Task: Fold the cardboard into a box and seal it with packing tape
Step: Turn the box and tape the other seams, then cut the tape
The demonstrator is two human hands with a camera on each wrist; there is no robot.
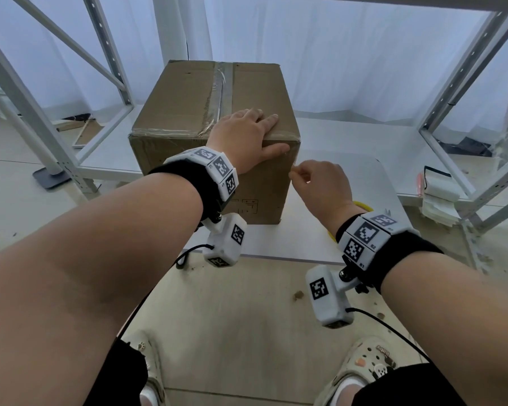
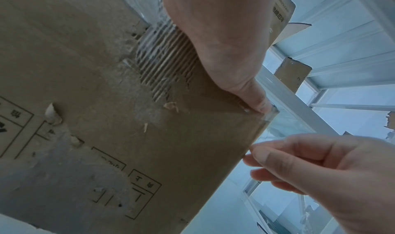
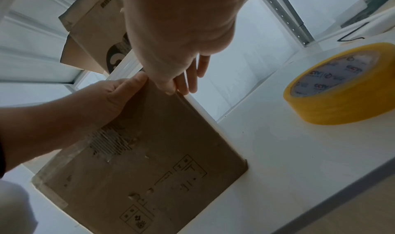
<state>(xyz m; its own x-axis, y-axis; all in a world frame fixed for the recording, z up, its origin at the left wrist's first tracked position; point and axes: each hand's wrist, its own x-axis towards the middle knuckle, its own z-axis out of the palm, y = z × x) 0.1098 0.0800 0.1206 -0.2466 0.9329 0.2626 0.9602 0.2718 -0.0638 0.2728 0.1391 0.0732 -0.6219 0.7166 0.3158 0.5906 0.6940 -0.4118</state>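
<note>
A closed brown cardboard box (image 1: pixel 185 112) stands on the white table (image 1: pixel 352 174), with clear tape (image 1: pixel 222 89) along its top seam and front top edge. My left hand (image 1: pixel 261 133) lies flat on the box top near the front right corner, and its thumb (image 2: pixel 259 102) presses the front face (image 2: pixel 96 85) by that corner. My right hand (image 1: pixel 299 172) is at the box's right front vertical edge. Its thumb and forefinger (image 2: pixel 275 154) pinch a clear tape strip (image 2: pixel 284 129) that runs down from the corner. A yellow tape roll (image 3: pixel 333 85) lies on the table to the right of the box (image 3: pixel 149 161).
White metal shelf frames stand left (image 1: pixel 41 118) and right (image 1: pixel 455 95) of the table. A stack of white items (image 1: pixel 440 191) sits on the right shelf. More cardboard boxes (image 3: pixel 94 28) rest on a shelf overhead. My feet stand below the table's near edge (image 1: pixel 276 257).
</note>
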